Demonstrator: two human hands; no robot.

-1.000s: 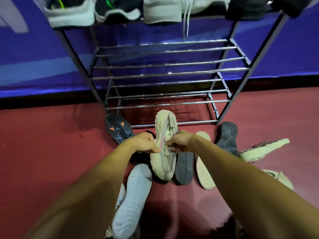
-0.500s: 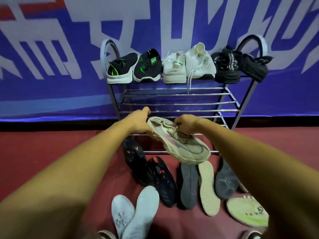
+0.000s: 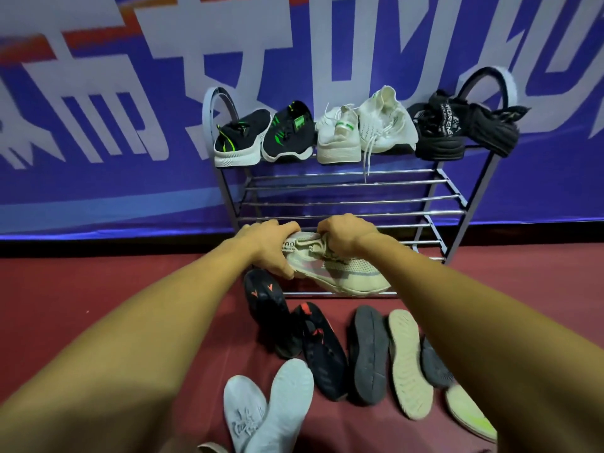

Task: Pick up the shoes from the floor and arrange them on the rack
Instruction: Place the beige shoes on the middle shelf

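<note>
Beige knit shoe (image 3: 340, 269): held off the floor (image 3: 98, 305), just in front of the lower rails of the rack (image 3: 457, 204), left hand (image 3: 274, 246) curled round the heel and right hand (image 3: 343, 235) gripping the collar. Its long axis lay roughly along the rails, heel to the left, toe to the right and dipping slightly. Step judged in hand: carrying it to a shelf, the next move calling for a push forward onto a lower tier and likely a turn to match the six shoes (image 3: 336, 138) above; other shoes (image 3: 367, 351) lay on the floor, several sole-up.
</note>
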